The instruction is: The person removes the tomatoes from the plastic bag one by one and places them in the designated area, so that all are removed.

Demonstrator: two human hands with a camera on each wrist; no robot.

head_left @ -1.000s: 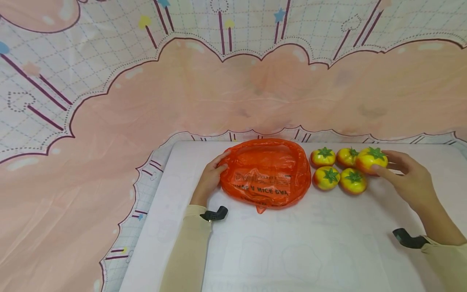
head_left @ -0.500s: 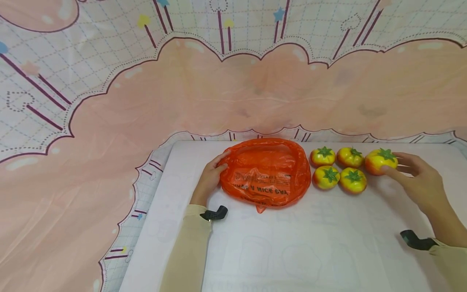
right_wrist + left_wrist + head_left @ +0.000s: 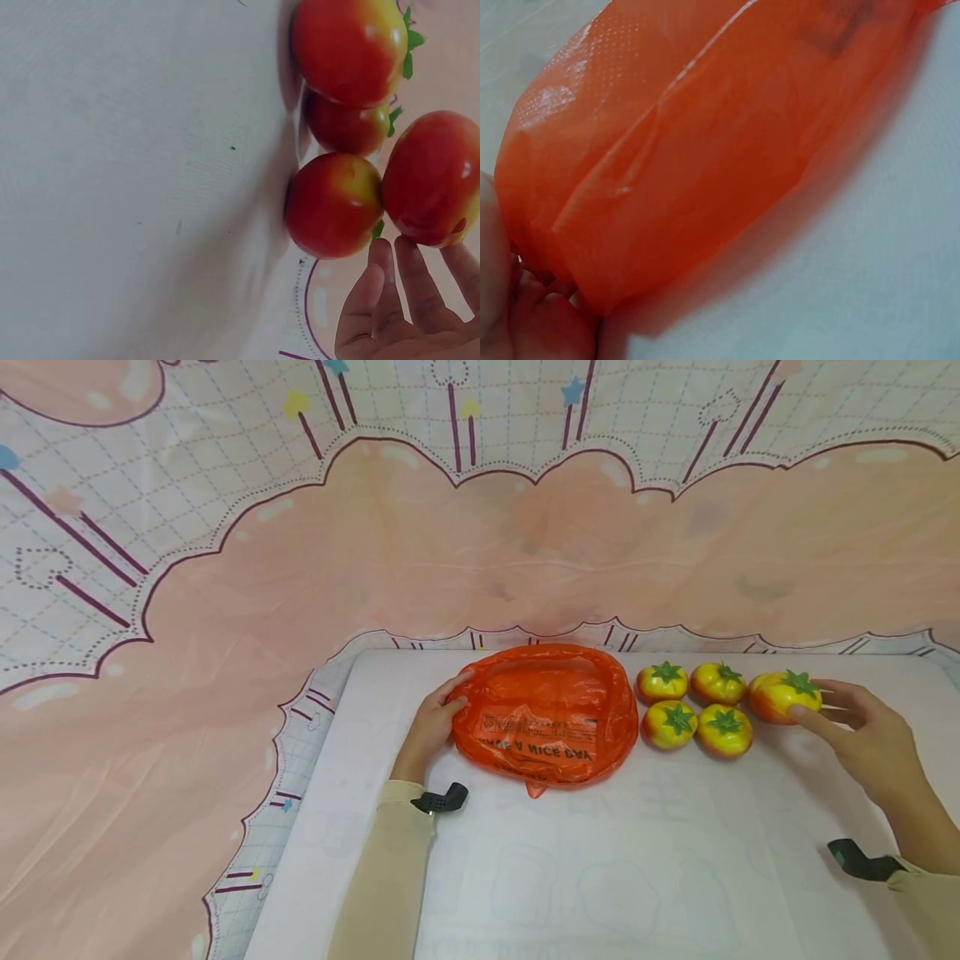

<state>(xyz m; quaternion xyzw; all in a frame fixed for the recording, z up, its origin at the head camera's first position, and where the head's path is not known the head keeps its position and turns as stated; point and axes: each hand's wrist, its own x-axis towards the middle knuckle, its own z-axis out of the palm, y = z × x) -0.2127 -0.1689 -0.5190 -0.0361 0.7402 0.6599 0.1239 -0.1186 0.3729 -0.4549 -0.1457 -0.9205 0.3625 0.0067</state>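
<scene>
An orange-red plastic bag [image 3: 540,693] with upside-down lettering lies puffed out on the table. My left hand [image 3: 433,727] grips its left edge; in the left wrist view the bag [image 3: 690,165] fills most of the frame, the fingers [image 3: 547,322] at its lower corner. My right hand [image 3: 870,735] holds a yellow-and-red tomato [image 3: 780,697] with a green leafy top, thumb in front and fingers behind. In the right wrist view the held tomato [image 3: 431,180] sits at the fingertips, close beside the others. Several similar tomatoes [image 3: 670,724] stand in two rows between bag and right hand.
The white table [image 3: 600,877] carries faint printed outlines. Behind it hangs a pink-and-white patterned cloth [image 3: 480,543], which also runs down the left side. Black wrist cameras [image 3: 862,860] sit at both cuffs.
My right hand has moved to the right with the tomato, away from overlapping the back row, and the tomato has tilted slightly rightward. The left hand and bag have stayed put.
</scene>
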